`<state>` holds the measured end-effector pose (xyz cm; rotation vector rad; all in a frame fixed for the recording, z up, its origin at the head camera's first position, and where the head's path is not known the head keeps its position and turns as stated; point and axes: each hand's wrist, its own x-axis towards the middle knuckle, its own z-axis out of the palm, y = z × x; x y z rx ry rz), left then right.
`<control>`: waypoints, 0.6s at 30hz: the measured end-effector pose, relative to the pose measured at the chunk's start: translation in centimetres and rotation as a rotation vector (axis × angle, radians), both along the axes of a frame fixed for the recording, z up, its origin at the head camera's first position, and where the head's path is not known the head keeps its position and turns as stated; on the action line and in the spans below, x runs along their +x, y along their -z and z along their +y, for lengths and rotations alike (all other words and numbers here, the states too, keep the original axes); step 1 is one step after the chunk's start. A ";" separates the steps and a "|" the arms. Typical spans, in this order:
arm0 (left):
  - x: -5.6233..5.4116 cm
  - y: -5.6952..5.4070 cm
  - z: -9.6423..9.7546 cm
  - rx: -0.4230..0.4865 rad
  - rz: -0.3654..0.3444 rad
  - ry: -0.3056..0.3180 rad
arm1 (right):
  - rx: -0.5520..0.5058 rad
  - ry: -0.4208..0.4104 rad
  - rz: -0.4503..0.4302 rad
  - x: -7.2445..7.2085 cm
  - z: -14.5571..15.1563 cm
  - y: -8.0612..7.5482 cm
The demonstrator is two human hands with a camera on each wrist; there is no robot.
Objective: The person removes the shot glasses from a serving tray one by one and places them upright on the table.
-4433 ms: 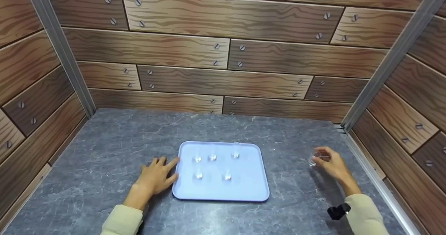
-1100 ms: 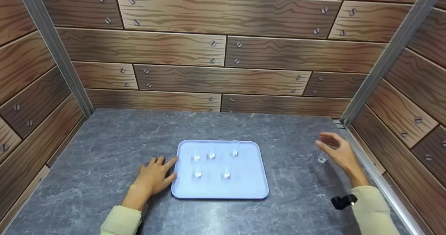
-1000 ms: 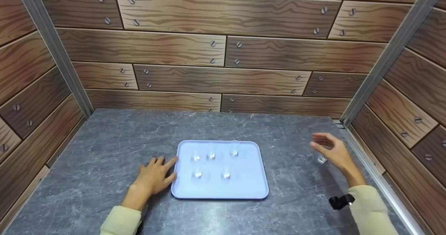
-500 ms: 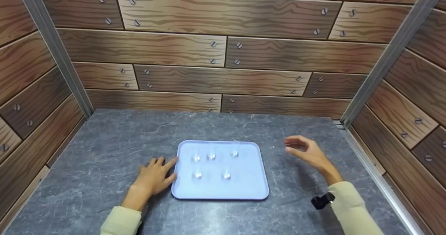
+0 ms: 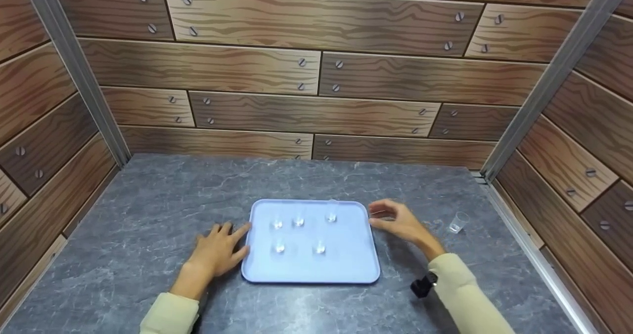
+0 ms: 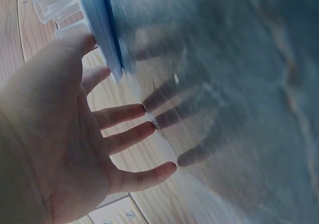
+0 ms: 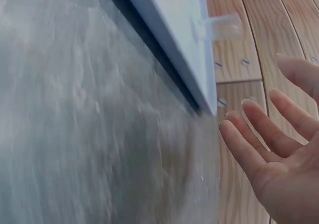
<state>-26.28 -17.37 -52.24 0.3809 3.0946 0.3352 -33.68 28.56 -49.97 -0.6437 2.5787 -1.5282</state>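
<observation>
A light blue tray [image 5: 346,267] lies on the table with several small clear shot glasses [image 5: 320,248] standing on it. My left hand [image 5: 217,249] rests at the tray's left edge with fingers spread, thumb and forefinger touching the rim. In the left wrist view, the other fingertips [image 6: 167,170] reach down to the tabletop. Just off the tray's upper right edge hovers my right hand [image 5: 400,222], fingers loosely bent and nothing in them. The right wrist view shows that hand's palm and fingers [image 7: 244,144] beside the tray corner. Another shot glass [image 5: 459,222] stands alone on the table to the right.
The tabletop [image 5: 163,190] is grey and marbled. Wood-patterned walls [image 5: 316,71] with metal corner posts [image 5: 549,71] enclose it at the back and both sides. A black device [image 5: 424,285] is strapped at the right wrist, by the sleeve [image 5: 465,289].
Earlier my right hand held the lone shot glass; it has let go of it at the right and moved left to the tray's edge. My left hand has stayed put.
</observation>
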 end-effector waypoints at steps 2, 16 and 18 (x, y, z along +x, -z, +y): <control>-0.1 -0.1 0.0 -0.003 0.001 -0.001 | 0.012 -0.007 -0.003 -0.2 -0.8 0.1; -0.1 0.0 -0.1 -0.015 -0.009 0.005 | -0.022 -0.017 -0.073 -1.5 -4.7 0.5; -0.1 0.0 -0.1 -0.016 -0.009 0.004 | -0.039 -0.025 -0.072 -1.7 -5.1 0.7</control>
